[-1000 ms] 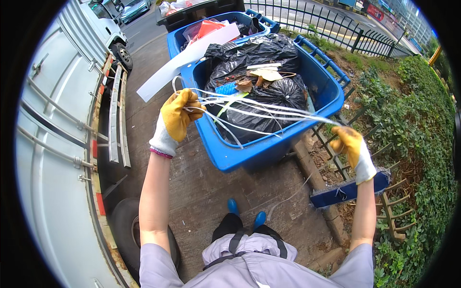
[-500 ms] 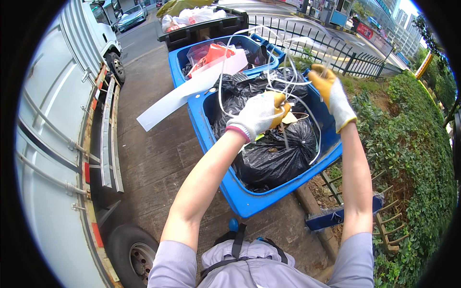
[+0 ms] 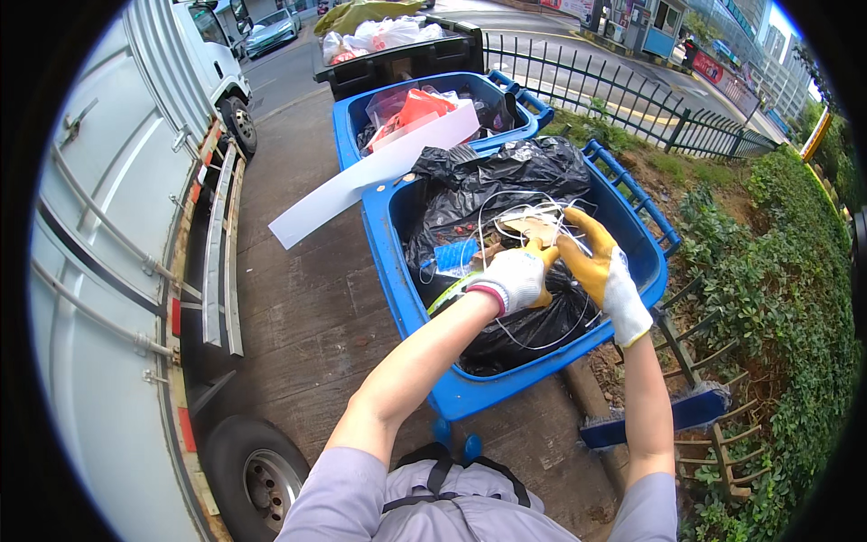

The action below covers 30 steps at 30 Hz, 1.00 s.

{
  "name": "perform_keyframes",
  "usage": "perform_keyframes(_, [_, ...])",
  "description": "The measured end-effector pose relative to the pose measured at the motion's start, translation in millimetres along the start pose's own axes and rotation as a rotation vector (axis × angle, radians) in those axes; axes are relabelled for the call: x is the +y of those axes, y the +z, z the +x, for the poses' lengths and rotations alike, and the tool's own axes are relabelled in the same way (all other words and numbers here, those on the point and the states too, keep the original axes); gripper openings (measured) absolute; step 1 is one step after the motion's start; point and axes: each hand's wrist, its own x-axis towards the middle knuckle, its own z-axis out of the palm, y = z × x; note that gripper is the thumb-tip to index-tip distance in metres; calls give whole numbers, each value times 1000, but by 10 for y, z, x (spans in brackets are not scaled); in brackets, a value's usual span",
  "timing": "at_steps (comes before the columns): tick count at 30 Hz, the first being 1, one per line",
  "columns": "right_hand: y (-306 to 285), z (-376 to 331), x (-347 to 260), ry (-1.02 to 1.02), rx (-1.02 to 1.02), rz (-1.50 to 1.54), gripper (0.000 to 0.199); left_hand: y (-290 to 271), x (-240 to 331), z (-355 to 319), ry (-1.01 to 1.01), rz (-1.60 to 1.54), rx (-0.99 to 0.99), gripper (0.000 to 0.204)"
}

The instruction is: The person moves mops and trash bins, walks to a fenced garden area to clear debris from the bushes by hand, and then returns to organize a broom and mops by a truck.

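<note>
A loose tangle of white plastic strapping (image 3: 533, 200) lies over the rubbish in the nearer blue wheeled bin (image 3: 379, 262). My left hand (image 3: 519, 278), in a white glove with a yellow palm, is closed at the near side of the tangle and grips the strapping. Beside it, my right hand (image 3: 603, 275), gloved the same way, has its fingers stretched apart at the tangle's right edge. Black rubbish bags (image 3: 533, 167) fill the bin around both hands. Some pale scraps and a blue piece (image 3: 454, 256) show next to my left hand.
Behind stands a second blue bin (image 3: 348, 135), with a long white panel (image 3: 375, 172) slanting out between the bins. A dark container (image 3: 397, 63) with bags is farther back. A white truck (image 3: 108, 226) flanks the left; a metal fence (image 3: 632, 99) and hedge (image 3: 786, 244) flank the right.
My right hand has come down and inward toward my left hand, its fingers now spread. The raised loops of strapping have dropped into a lower bunch over the bags.
</note>
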Motion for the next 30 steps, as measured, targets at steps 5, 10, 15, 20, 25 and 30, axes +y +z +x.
perform_keyframes(5, [-276, 35, 777, 260, 36, -878, 41, -274, -235, -841, -78, -285, 192, 72])
perform_keyframes(10, [128, 250, 347, -1, 188, -604, 32, -172, -985, -2151, -368, -966, 505, 63])
perform_keyframes(15, [936, 497, -404, -228, -3, -271, 26, 266, -1578, -3072, -258, -2078, 566, 46])
perform_keyframes(20, [1974, 882, -932, -288, -221, -277, 21, 814, -2072, -3583, -741, -1829, 673, 43])
perform_keyframes(25, [3148, 1739, -705, -496, -224, -545, 26, 1028, -2647, -4145, -1014, -1700, 584, 42])
perform_keyframes(30, [3744, 2640, -313, -324, -178, -793, 40, 980, -3224, -4618, -1117, -1809, 686, 36])
